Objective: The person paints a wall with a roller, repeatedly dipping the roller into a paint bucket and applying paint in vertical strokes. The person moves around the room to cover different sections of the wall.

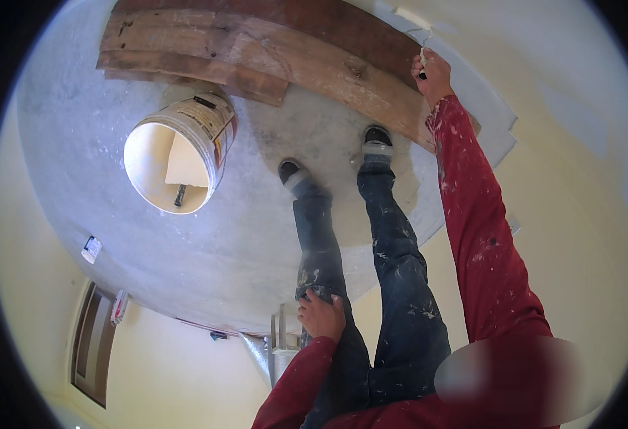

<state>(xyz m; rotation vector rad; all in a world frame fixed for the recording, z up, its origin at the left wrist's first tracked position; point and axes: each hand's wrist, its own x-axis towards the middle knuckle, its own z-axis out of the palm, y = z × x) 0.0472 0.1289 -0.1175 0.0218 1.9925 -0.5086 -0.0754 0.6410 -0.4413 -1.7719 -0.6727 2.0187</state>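
My right hand [434, 75] reaches far forward to the right, closed around the handle of a small paint roller [412, 19]. The roller's pale sleeve is at the base of the wall, by the end of the wooden planks. My left hand [322, 315] lies on my left knee over the dark, paint-spattered trousers, fingers spread and holding nothing. Forward and left of my feet, a white bucket [222, 139] shows its open mouth. Inside it are a pale flat piece [185, 166] and a dark handle-like end [179, 194].
Wooden planks [256, 53] lie along the grey floor [256, 236] ahead of me. A pale wall [564, 171] rises at right. At left lie a small white container [91, 249] and a red-and-white item [119, 307]. Silvery material [256, 353] sits behind my left arm.
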